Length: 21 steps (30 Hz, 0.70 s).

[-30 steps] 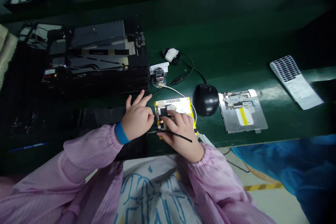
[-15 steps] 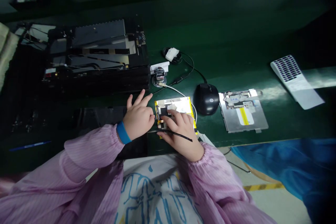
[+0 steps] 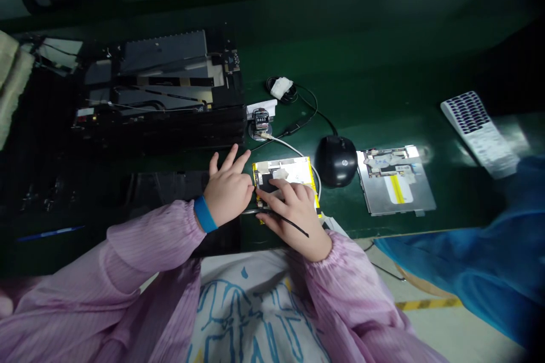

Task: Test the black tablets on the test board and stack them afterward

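A flat battery pack [image 3: 293,165] with yellow edges and a small circuit strip lies on the green bench in front of me. My left hand [image 3: 230,191], wearing a blue wristband, is at its left edge. Its thumb and index finger are bent together there, while the other fingers fan out; whatever they pinch is hidden. Over the pack's lower part lies my right hand [image 3: 293,212], fingers bent and fingertips on the strip. A slim black stick-like tool [image 3: 293,223] rests across the crook of its thumb; its exact kind is unclear.
A stack of dark device housings [image 3: 170,119] stands at upper left. Near the pack are a tally counter [image 3: 261,120], a black mouse [image 3: 338,160] and cables. Rightward lie a metal plate [image 3: 378,187] and a white grid-printed sheet [image 3: 472,119]. A person's blue sleeve [image 3: 481,266] reaches in.
My right index fingertip has shifted slightly left along the strip. The slim tool has tilted slightly. The person's blue sleeve at right has moved up over the bench, toward the white grid-printed sheet.
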### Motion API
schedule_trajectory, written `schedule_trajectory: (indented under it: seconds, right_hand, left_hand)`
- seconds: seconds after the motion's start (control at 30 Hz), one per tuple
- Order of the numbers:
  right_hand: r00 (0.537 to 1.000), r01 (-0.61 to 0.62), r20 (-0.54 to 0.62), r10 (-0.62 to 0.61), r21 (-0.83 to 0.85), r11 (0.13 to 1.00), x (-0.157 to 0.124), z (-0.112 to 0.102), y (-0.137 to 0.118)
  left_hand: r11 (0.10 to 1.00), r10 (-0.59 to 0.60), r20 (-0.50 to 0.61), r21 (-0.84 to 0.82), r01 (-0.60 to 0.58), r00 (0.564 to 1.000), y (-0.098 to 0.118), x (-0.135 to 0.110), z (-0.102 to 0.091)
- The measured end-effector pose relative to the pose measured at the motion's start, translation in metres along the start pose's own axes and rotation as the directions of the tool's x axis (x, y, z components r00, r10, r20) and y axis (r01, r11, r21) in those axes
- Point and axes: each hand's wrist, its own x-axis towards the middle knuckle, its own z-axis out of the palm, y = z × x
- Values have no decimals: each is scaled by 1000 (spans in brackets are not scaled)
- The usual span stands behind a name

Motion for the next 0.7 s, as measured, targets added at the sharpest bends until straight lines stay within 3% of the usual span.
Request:
schedule_trajectory:
  seconds: [0.2,0.27,0.37,0.47,0.53,0.63,0.7]
  right_hand:
    - [1000,-6,19,6,-23,1000,2,-1,-5]
    - [1000,-27,1,27,66,997,2,-4,-4]
    - [993,-59,-79,91,338,939,-1,-11,0]
    - [955,-132,-127,268,628,767,-6,-22,5]
    - [929,-211,-40,367,758,618,-7,-29,6]
    - [922,-272,130,365,888,371,-6,-36,4]
    - [932,-254,165,324,933,255,-2,-38,-1]
  left_hand:
    - [1000,-10,-4,-26,10,1000,1,0,0]
    - [999,-20,-4,-45,20,1000,1,0,1]
    - [992,-54,-43,-116,49,998,0,-1,-1]
    - [976,-34,-175,-217,-5,984,-1,-2,-7]
    - [945,97,-279,-274,-176,955,0,-4,-12]
    - [827,365,-317,-322,-461,875,4,-8,-17]
    - [772,477,-259,-333,-541,840,7,-9,-18]
